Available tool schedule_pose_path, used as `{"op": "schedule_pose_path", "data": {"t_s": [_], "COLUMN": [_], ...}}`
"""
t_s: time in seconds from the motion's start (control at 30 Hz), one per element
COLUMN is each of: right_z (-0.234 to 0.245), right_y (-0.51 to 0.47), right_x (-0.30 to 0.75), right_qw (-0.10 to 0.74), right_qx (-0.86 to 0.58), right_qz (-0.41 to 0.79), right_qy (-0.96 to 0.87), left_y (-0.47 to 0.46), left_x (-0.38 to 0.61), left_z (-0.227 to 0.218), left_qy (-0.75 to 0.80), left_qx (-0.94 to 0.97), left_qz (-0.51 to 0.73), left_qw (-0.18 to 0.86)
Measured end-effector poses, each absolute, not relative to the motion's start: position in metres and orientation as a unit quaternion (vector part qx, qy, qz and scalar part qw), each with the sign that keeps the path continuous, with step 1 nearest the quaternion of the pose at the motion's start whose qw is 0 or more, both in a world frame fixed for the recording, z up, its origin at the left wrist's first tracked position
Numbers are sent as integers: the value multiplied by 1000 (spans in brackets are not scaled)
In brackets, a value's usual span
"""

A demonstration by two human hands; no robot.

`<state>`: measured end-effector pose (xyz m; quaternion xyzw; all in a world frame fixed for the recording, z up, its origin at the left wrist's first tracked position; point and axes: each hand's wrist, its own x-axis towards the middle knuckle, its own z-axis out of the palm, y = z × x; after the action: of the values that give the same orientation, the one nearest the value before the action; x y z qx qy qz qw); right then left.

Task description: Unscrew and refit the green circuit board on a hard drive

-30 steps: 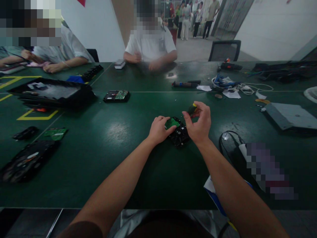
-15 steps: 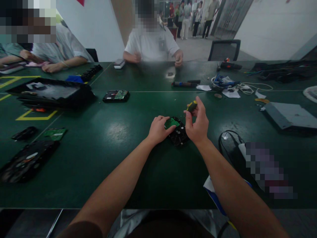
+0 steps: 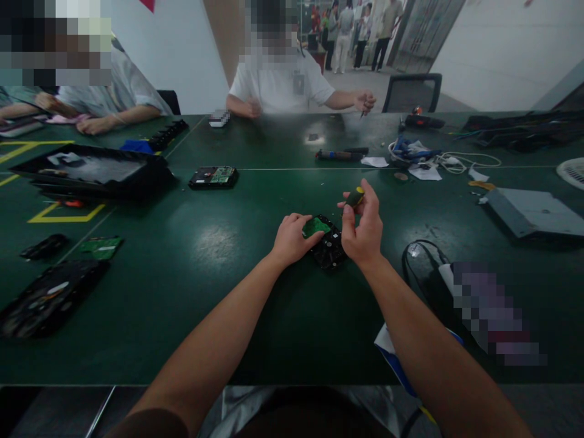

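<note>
A black hard drive with a green circuit board (image 3: 329,250) lies on the green table in front of me. My left hand (image 3: 292,238) grips its left side, thumb across the near edge and fingers at the far side. In my right hand (image 3: 365,228) is a screwdriver (image 3: 354,196) with a dark green and yellow handle, held tilted between thumb and fingers. The hand is at the drive's right side. I cannot make out the screwdriver's shaft or tip.
Another hard drive (image 3: 213,177) lies farther off, left of centre. At left are a black tray (image 3: 91,167), a loose circuit board (image 3: 101,247) and a black drive body (image 3: 50,298). A grey metal box (image 3: 536,210) and a cable (image 3: 406,267) are on the right. A person (image 3: 283,82) sits opposite.
The screwdriver handle has turned a little in my right hand. My left hand and the hard drive stay put. The person opposite has moved one hand outward to my right.
</note>
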<state>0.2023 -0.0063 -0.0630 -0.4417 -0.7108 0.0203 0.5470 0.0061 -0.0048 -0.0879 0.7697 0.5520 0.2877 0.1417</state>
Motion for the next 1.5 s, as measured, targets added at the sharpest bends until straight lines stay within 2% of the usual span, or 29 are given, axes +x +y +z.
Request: {"op": "schedule_pose_path", "data": {"t_s": [0.27,0.6,0.97,1.5], "right_z": [-60,-68,-62,-66], "right_y": [-6,-4,-6,-2], "right_x": [204,204,204,204], "right_qw": [550,554,544,557], "right_qx": [-465,-449,-463,-444], "right_qz": [-48,-4,-47,-32], "right_qy": [-692,-701,-699,-701], "left_y": [-5,-4,-6,-5], "left_x": [5,6,7,7], "left_z": [-87,-89,-88,-92], "left_qy": [548,554,554,545], "left_qx": [772,770,771,776], "left_qz": [287,282,284,298], "left_qw": [146,142,135,110]}}
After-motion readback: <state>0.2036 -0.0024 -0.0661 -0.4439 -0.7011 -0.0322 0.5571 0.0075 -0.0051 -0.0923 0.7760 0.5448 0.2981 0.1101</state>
